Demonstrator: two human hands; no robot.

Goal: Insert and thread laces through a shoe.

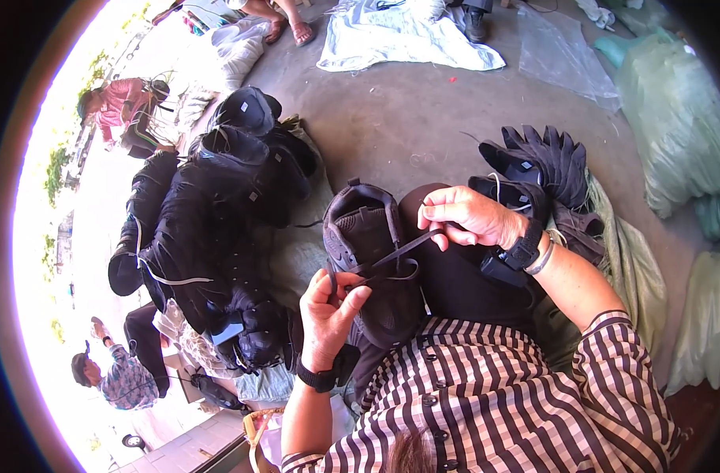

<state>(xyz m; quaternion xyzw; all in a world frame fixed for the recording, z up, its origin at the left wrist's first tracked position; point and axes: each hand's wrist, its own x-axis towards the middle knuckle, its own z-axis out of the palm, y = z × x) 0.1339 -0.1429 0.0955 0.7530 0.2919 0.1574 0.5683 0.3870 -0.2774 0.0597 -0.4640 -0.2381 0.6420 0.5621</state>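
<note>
On the concrete floor (423,118), at the person's left, a big heap of finished black shoes (210,229) leans in a loose stack, some tied in bundles with white cord. A smaller fan of black shoe uppers (545,162) lies at the right, against pale green woven sacks (675,126). A white cloth (399,39) is spread at the far edge of the floor, and other people sit beyond it and along the left side.

Across the person's lap, on the dark trouser leg (455,276), rests the black shoe (368,252) being worked on, toe pointing away. A black lace (395,256) runs over its throat. The right hand (474,217) pinches one end of the lace between thumb and fingers and draws it taut to the right. The left hand (328,311) is closed around the other end near the shoe's heel side, thumb pressed over the strand.

Several slips look possible. The shoe is only propped on the thigh, so an uneven pull could likely twist it or tip it toward the heap. A tug from the right hand alone might drag the lace through the eyelets and leave the ends unequal. The thin lace could also slide out of either pinch. The leaning heap at the left sits close to the elbow, and a nudge might topple it.
</note>
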